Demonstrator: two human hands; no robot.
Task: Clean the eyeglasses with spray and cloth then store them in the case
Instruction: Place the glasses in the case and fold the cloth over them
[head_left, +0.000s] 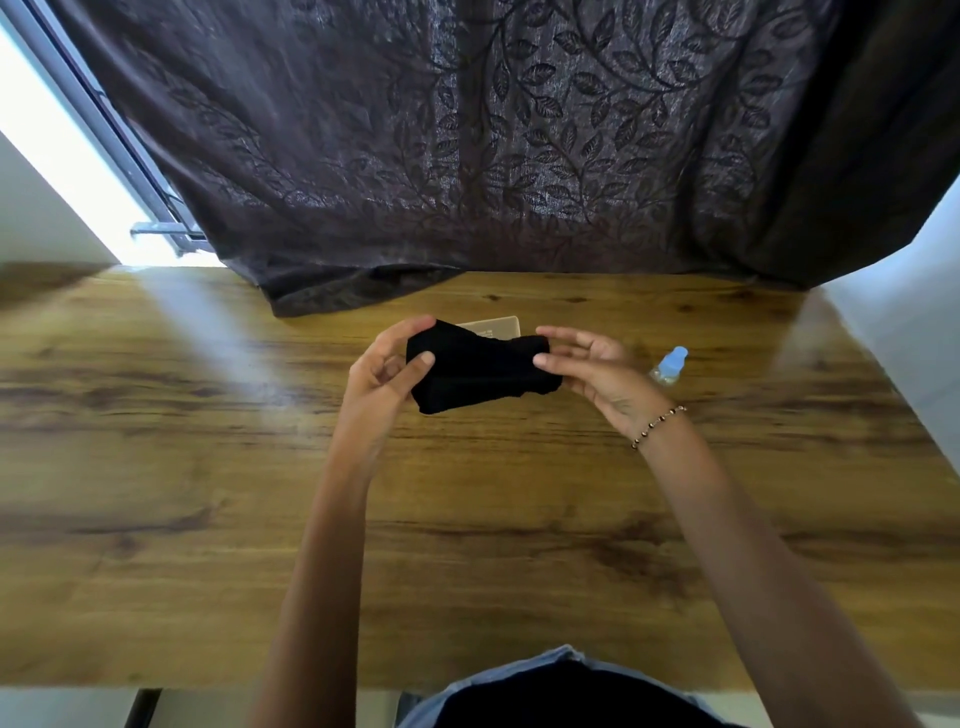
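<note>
I hold a black cloth (480, 371) above the wooden table (208, 467), between both hands. My left hand (387, 374) pinches its left end between thumb and fingers. My right hand (592, 371) pinches its right end. The cloth is bunched; whether the eyeglasses are wrapped inside it cannot be told. Behind the cloth a beige flat case (496, 327) lies on the table, mostly hidden. A small clear spray bottle with a light blue cap (670, 366) lies on the table just right of my right hand.
A dark leaf-patterned curtain (493, 156) hangs at the back and drapes onto the table's far edge. A bright window and its frame (104, 171) are at the upper left. The table's near edge runs by my body.
</note>
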